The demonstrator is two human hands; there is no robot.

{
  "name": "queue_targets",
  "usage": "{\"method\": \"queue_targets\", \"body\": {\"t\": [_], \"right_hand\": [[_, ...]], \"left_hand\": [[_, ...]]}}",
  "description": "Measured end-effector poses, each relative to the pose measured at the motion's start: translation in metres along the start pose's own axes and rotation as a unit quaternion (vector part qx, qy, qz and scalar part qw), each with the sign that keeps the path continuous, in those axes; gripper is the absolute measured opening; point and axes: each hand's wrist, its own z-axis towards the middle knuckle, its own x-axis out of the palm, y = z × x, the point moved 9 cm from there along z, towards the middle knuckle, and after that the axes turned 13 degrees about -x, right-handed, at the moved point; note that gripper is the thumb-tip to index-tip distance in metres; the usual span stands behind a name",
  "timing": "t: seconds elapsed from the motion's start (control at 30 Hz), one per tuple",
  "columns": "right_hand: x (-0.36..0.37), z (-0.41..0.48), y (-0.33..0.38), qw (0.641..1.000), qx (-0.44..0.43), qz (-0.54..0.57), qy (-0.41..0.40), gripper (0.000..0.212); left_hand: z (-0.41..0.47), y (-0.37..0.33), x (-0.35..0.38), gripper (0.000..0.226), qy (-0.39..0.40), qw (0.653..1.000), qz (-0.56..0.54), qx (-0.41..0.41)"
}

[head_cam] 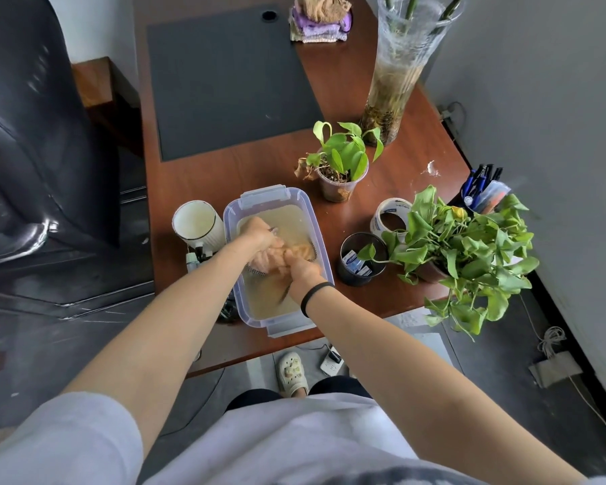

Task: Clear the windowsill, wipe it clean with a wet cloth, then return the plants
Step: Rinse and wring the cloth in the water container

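At the desk's [364, 304] near edge stands a clear tub [229, 222] of murky water, its near clasp just over the edge. Both hands are inside it. The left hand [259, 236] and the right hand [303, 271] meet over a wet, pale cloth [289, 255], bunched between them above the water. The left hand's fingers are curled round the cloth. The right hand shows its back, with a black band [314, 295] on the wrist; its fingertips are hidden in the cloth, which it grips.

Just left of the tub is a white cup [196, 222]. To the right of the tub is a black mesh cup [361, 260] with small packets in it, and beyond that a tape roll [390, 215]. At the right edge a big leafy plant [469, 253] hangs over the desk's near right corner, and a holder of pens [483, 190] stands just behind it.

Beyond the tub's far right corner is a small plant [343, 169] in a clear cup. Farther along the right edge is a tall glass vase [399, 71] with green stems and roots in water. A dark mat [228, 82] lies over the far left part of the desk. At the far edge lies a pile of cloths [319, 19].
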Motion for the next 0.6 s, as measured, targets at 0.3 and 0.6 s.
{"method": "queue_targets", "body": {"t": [0.3,0.6], "right_hand": [[-0.017,-0.008,-0.003,0.998,0.048,-0.029,-0.043,0.064],[0.000,-0.001,-0.001,0.997,0.030,0.056,-0.049,0.054]], "left_hand": [[-0.011,-0.003,0.000,0.042,-0.087,0.996,0.020,0.031],[-0.007,-0.005,-0.008,0.020,-0.010,0.998,-0.035,0.047]]}}
